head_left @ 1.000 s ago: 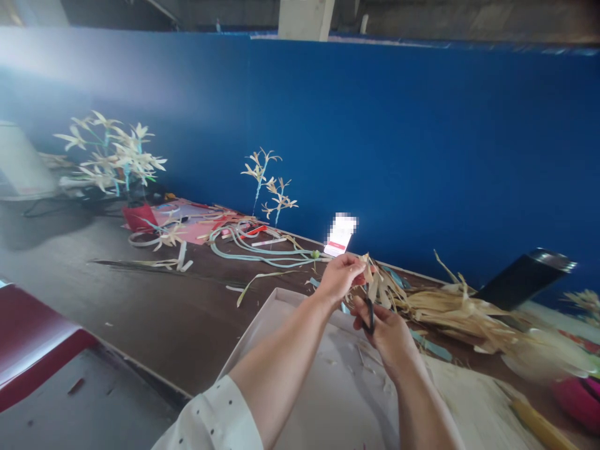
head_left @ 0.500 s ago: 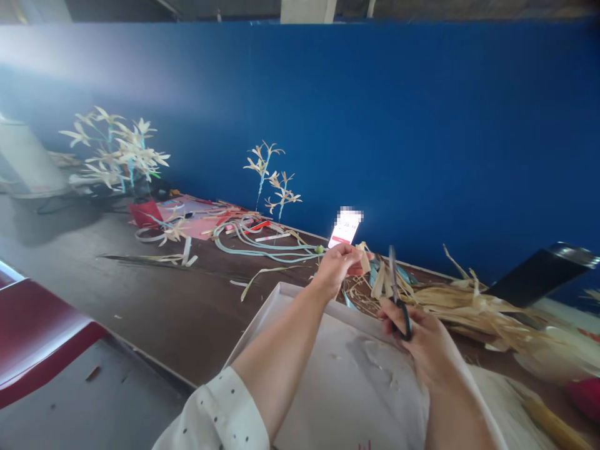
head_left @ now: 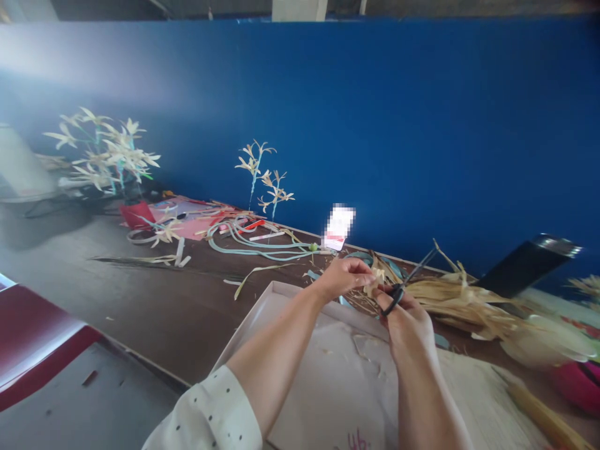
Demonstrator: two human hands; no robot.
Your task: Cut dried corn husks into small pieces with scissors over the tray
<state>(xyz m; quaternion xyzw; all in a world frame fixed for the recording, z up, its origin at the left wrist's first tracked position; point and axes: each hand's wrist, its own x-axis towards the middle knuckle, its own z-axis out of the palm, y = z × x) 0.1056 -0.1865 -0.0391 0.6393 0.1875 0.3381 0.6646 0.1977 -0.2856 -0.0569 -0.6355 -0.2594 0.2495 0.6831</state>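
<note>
Basically, left grip [head_left: 344,277] is pinched closed on a pale husk-like piece [head_left: 374,282], which lies just right of its fingertips, between both hands. Right grip [head_left: 407,312] is curled round the scissors [head_left: 397,294], fingertips right by the piece, contact unclear, blades angled up and right, away from it. Piece is held up near the far edge of the tray [head_left: 276,300] on the bench [head_left: 187,319]: small, thin, cream, crinkled, part-hidden, long axis unreadable.

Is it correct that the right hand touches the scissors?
Touching. The head view shows the black handle of the scissors held in the right hand.
</note>
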